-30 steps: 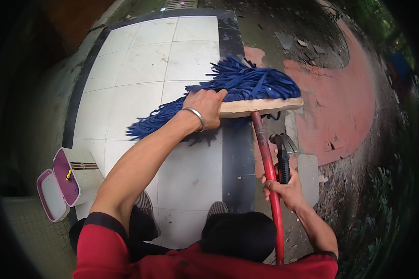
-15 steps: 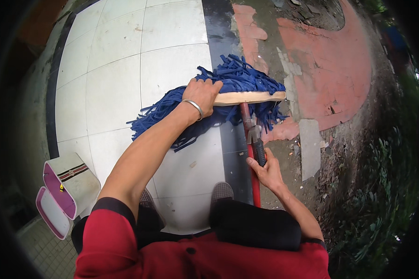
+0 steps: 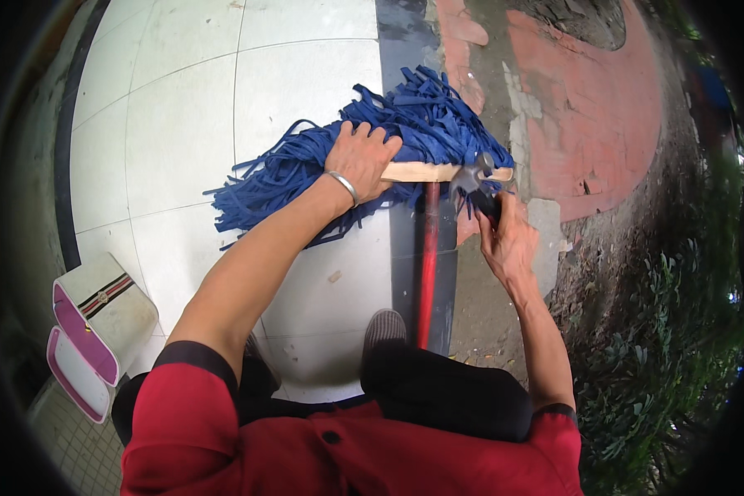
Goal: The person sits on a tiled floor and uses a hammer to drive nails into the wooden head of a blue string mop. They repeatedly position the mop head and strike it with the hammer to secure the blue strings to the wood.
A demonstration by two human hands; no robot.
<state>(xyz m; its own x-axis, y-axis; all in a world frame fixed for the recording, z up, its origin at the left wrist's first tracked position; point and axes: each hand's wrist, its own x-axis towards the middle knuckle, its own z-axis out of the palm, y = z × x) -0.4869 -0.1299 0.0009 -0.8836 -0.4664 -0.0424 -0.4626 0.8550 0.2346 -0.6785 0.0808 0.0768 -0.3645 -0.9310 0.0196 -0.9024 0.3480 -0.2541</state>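
A mop with blue fabric strips [image 3: 438, 116] lies across the tiles, its pale wooden bar [image 3: 422, 171] facing me. From the bar a red handle [image 3: 428, 273] runs back toward my feet. My left hand [image 3: 362, 157], with a metal bangle at the wrist, is closed round the left part of the bar and the strips. In my right hand [image 3: 511, 240] is a claw hammer [image 3: 471, 176], gripped by its dark handle. The hammer's head is over the right part of the bar; whether it touches the wood I cannot tell.
At the left stands a white box with a pink inside [image 3: 116, 306], its lid hanging open. Large white floor tiles [image 3: 182, 124] meet a dark stone border [image 3: 401, 50]. Cracked reddish paving [image 3: 595, 107] and a loose grey slab [image 3: 544, 240] lie right, beside green plants [image 3: 645, 364].
My right hand has lifted the hammer up and away from the red handle, toward the right part of the wooden bar. The left hand keeps its hold; the view has shifted slightly.
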